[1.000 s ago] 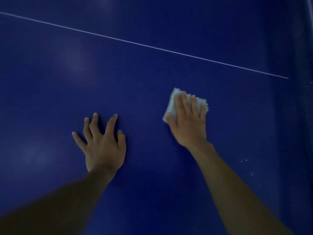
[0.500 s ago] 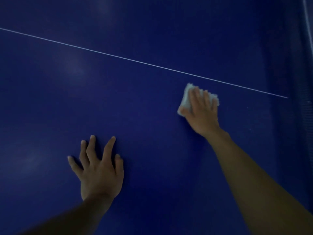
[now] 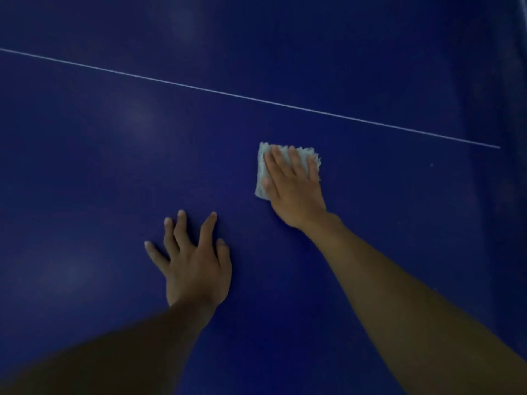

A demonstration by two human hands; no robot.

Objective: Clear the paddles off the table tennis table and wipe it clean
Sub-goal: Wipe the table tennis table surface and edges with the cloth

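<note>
The dark blue table tennis table (image 3: 99, 172) fills the whole view. My right hand (image 3: 293, 189) lies flat on a folded white cloth (image 3: 261, 166) and presses it onto the table surface, a little short of the white line. My left hand (image 3: 194, 260) rests flat on the table with fingers spread and nothing in it, below and to the left of the cloth. No paddles are in view.
A thin white line (image 3: 228, 94) crosses the table from upper left to right. The darker right edge of the table (image 3: 510, 138) runs down the right side. A few small white specks (image 3: 431, 165) lie on the surface at the right.
My right hand first pushed the cloth away toward the white line, then drew it back toward me and to the left. My left hand stayed planted on the table.
</note>
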